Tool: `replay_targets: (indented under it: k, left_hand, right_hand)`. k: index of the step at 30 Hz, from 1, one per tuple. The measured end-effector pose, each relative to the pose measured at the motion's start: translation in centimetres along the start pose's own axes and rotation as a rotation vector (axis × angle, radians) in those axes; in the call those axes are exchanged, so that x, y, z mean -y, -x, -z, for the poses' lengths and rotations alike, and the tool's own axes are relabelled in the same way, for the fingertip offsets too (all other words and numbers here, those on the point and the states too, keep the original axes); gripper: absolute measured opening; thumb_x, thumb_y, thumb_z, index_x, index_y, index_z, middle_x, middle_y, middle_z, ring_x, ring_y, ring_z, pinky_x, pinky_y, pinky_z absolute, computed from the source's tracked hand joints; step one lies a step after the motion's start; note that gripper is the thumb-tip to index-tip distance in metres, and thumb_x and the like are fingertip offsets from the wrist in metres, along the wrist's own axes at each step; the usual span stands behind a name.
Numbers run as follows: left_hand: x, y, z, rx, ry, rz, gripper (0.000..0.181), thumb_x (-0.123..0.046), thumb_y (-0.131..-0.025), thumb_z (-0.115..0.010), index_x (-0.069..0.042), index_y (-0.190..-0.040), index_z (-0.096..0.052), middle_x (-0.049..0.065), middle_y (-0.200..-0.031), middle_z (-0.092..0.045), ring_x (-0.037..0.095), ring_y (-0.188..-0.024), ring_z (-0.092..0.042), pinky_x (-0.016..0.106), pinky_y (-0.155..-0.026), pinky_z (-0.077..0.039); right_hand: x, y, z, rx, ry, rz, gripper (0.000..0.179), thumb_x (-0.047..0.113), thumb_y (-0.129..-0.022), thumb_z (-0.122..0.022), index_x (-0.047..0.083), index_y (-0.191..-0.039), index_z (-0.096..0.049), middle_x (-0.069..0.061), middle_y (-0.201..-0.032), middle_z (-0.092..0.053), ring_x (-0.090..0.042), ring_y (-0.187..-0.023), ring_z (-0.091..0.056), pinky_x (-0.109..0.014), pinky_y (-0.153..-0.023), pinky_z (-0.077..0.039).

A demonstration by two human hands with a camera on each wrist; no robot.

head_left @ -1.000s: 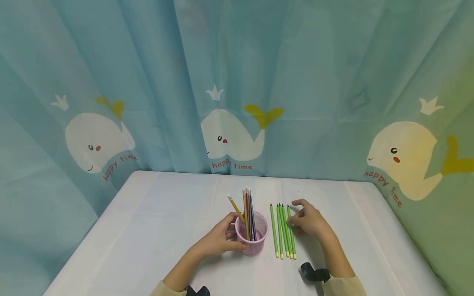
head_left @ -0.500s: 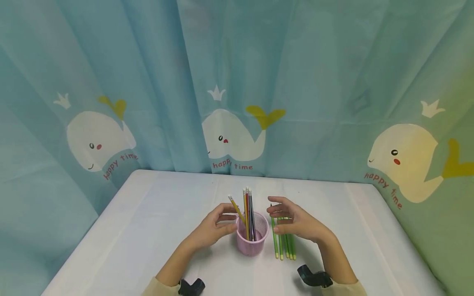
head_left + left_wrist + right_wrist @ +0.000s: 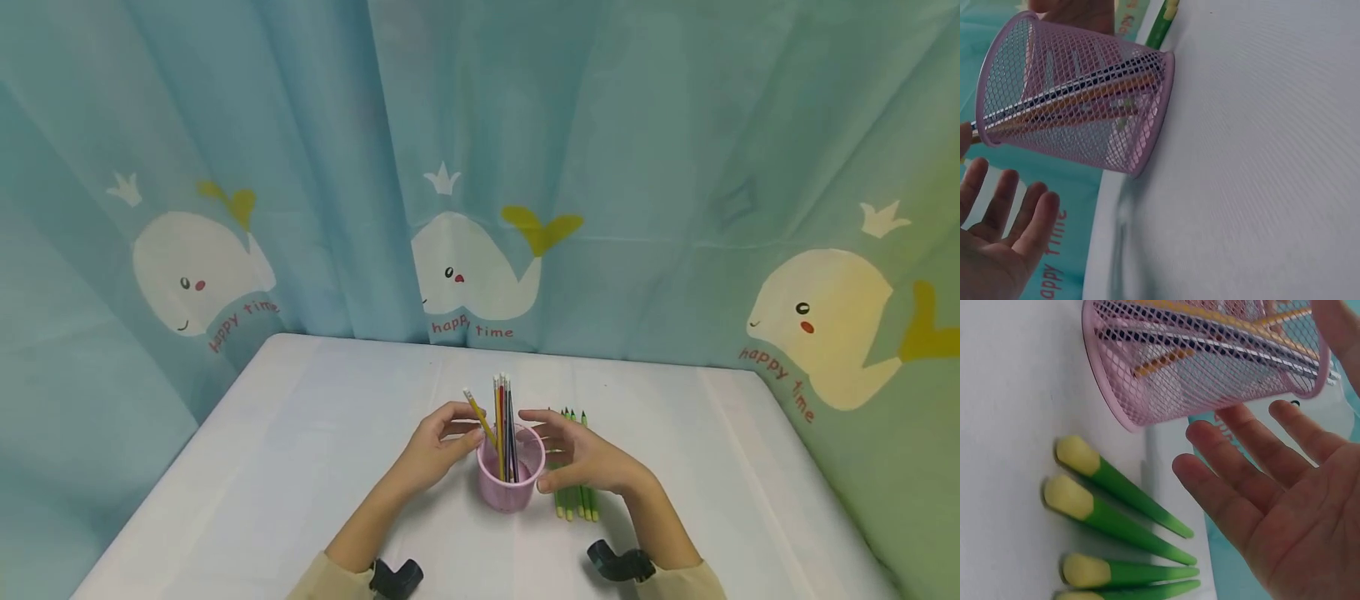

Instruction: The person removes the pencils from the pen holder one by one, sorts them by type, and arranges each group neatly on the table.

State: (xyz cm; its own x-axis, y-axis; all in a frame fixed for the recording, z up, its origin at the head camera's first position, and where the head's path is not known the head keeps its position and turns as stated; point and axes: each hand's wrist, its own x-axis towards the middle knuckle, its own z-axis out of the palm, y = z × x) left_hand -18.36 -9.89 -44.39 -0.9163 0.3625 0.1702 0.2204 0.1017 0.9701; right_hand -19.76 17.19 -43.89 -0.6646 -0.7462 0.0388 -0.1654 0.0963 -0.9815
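Note:
A pink mesh pencil cup (image 3: pixel 506 498) stands upright on the table, with several pencils in it, eraser ends up. One yellow pencil (image 3: pixel 478 412) leans over the cup's left rim. My left hand (image 3: pixel 433 447) is at the left rim, its thumb by that leaning pencil; the left wrist view shows its fingers (image 3: pixel 1041 219) spread and relaxed. My right hand (image 3: pixel 591 460) is at the cup's right side with fingers loosely extended, palm toward the mesh (image 3: pixel 1210 369). It holds nothing. Under and beyond the right hand lie several green pencils (image 3: pixel 584 500), partly hidden by it.
The white table (image 3: pixel 247 500) reaches back to a blue-green curtain (image 3: pixel 637 167) printed with whales. A black wrist strap piece (image 3: pixel 397 578) sits at the left sleeve, another black piece (image 3: pixel 618 562) at the right one.
My left hand has let go of the cup's side and risen to its rim. My right hand has left the green pencils and moved left to the cup.

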Motion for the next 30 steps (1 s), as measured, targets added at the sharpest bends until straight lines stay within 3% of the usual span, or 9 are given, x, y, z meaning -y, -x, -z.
replay_targets:
  k: [2, 8, 18, 23, 30]
  left_hand:
    - [-0.4, -0.2, -0.1, 0.004, 0.008, -0.020, 0.028, -0.019, -0.089, -0.061, -0.007, -0.113, -0.056, 0.016, -0.122, -0.054, 0.028, -0.111, -0.054, 0.029, -0.084, -0.051]
    - [-3.5, 0.0, -0.1, -0.010, -0.026, -0.045, 0.017, -0.009, -0.089, -0.060, 0.002, -0.102, -0.058, 0.022, -0.120, -0.055, 0.031, -0.107, -0.056, 0.027, -0.083, -0.051]
    - [-3.5, -0.4, -0.4, -0.077, -0.010, -0.099, 0.013, -0.006, -0.087, -0.062, 0.001, -0.096, -0.057, 0.017, -0.112, -0.059, 0.025, -0.102, -0.057, 0.032, -0.081, -0.053]
    - [-3.6, -0.8, -0.7, -0.049, -0.030, -0.082, 0.019, -0.009, -0.087, -0.062, 0.000, -0.102, -0.055, 0.014, -0.113, -0.059, 0.027, -0.105, -0.056, 0.030, -0.082, -0.052]
    - [-4.1, -1.3, -1.1, -0.060, -0.031, -0.079, 0.015, -0.009, -0.087, -0.062, 0.001, -0.097, -0.057, 0.012, -0.107, -0.060, 0.021, -0.101, -0.058, 0.031, -0.083, -0.052]
  right_hand:
    - [0.0, -0.2, -0.3, -0.004, 0.017, 0.007, 0.085, 0.009, -0.072, -0.077, 0.013, -0.141, -0.028, -0.010, -0.131, -0.049, -0.032, -0.119, -0.047, -0.047, -0.094, -0.044]
    - [0.1, -0.7, -1.0, -0.005, 0.037, 0.037, 0.081, 0.005, -0.070, -0.077, 0.014, -0.138, -0.034, -0.008, -0.131, -0.049, -0.029, -0.119, -0.046, -0.051, -0.095, -0.042]
    - [-0.4, -1.5, -1.8, -0.007, -0.020, 0.037, 0.081, 0.001, -0.067, -0.079, 0.009, -0.135, -0.037, -0.014, -0.128, -0.049, -0.035, -0.116, -0.046, -0.051, -0.093, -0.043]
    - [-0.4, -1.6, -1.8, -0.011, -0.010, 0.032, 0.079, 0.004, -0.067, -0.079, 0.011, -0.134, -0.038, -0.012, -0.128, -0.049, -0.034, -0.115, -0.047, -0.051, -0.092, -0.044]
    - [-0.6, -1.4, -1.8, -0.026, 0.007, 0.019, 0.080, 0.002, -0.066, -0.079, 0.009, -0.134, -0.039, -0.013, -0.126, -0.050, -0.035, -0.115, -0.046, -0.052, -0.092, -0.044]
